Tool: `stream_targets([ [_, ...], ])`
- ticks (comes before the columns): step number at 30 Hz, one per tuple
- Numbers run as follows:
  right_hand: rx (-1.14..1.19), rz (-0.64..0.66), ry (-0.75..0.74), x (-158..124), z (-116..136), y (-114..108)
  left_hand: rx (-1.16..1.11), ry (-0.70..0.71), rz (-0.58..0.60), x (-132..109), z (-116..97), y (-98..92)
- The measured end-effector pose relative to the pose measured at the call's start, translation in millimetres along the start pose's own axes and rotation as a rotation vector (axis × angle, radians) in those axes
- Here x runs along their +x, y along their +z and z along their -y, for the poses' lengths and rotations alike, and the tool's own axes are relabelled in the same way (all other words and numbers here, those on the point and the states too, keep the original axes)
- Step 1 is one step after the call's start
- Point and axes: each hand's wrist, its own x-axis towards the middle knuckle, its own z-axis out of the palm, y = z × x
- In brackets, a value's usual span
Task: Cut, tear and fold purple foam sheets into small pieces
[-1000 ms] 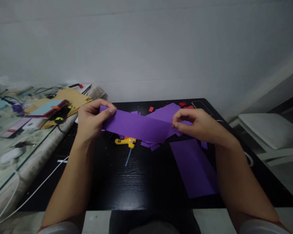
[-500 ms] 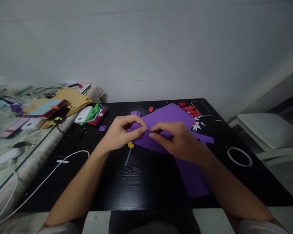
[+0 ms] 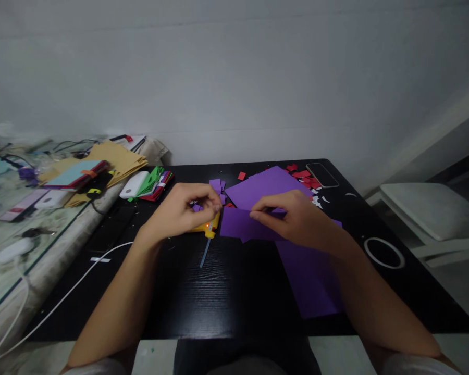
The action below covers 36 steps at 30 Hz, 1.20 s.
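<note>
My right hand [image 3: 289, 216] pinches the top edge of a purple sheet of paper [image 3: 236, 223] between thumb and fingers. My left hand [image 3: 191, 208] is apart from that sheet, thumb and fingertips brought together; whether anything small is between them I cannot make out. Partly hidden behind and below it lies a yellow glue gun [image 3: 211, 227] with a small orange light and a bluish glue stick [image 3: 205, 253] poking out toward me. A larger purple sheet [image 3: 271, 185] rests behind the held paper. Another purple sheet [image 3: 308, 284] lies under my right forearm.
Small purple pieces [image 3: 218, 185] and red scraps [image 3: 307, 178] lie on the black table [image 3: 219, 291], with a phone [image 3: 322, 175] at back right. A tape ring [image 3: 383, 252] sits at the right. Folded coloured sheets [image 3: 156, 183] and a white cable [image 3: 82, 281] are at the left.
My left hand has moved left, off the purple paper. The right hand still pinches paper, now a little farther right, and more of the glue gun shows.
</note>
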Motion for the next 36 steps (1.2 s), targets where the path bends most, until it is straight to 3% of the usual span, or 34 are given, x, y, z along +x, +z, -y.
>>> stream_targets([
  [5, 0.123, -0.148, 0.125, 4, -6, -1, -0.030, -0.034, -0.169, -2, 3, -6.7],
  [11, 0.269, -0.251, 0.191, 10, -7, 13, -0.078, -0.031, -0.177, 1, 0, 9.8],
  [18, 0.355, -0.261, 0.213, 11, -8, 16, -0.133, -0.043, -0.260, 5, 5, 17.0],
  [20, 0.428, -0.201, 0.234, 11, -8, 14, -0.148, -0.041, -0.271, 5, 6, 18.2],
  [25, 0.736, 0.091, 0.289, 13, -12, 12, -0.199, -0.047, -0.261, 6, 7, 20.0],
  [31, 0.985, 0.185, 0.321, 16, -19, 20, -0.233, -0.073, -0.237, 6, 7, 21.2],
  [36, 0.945, 0.190, 0.329, 13, -18, 27, -0.120, -0.020, -0.250, 8, 4, 22.5],
])
